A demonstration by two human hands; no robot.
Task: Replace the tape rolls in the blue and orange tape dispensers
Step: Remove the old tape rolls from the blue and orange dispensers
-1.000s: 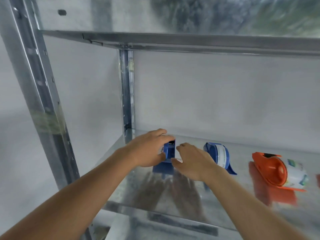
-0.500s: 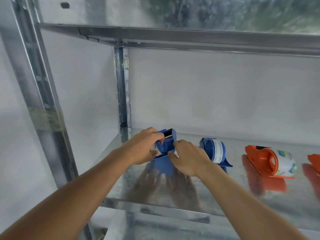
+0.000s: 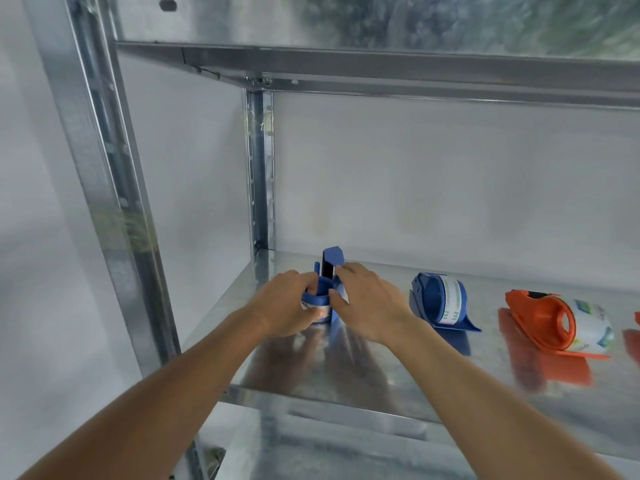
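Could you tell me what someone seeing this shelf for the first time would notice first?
First, the two hands meeting at the left of the metal shelf: the left hand and right hand both grip a blue tape dispenser standing on end. To the right lie a second blue dispenser and a bright orange dispenser, each holding a tape roll.

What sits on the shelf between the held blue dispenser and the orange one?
A second blue dispenser, loaded with tape, lying apart from both in the head view.
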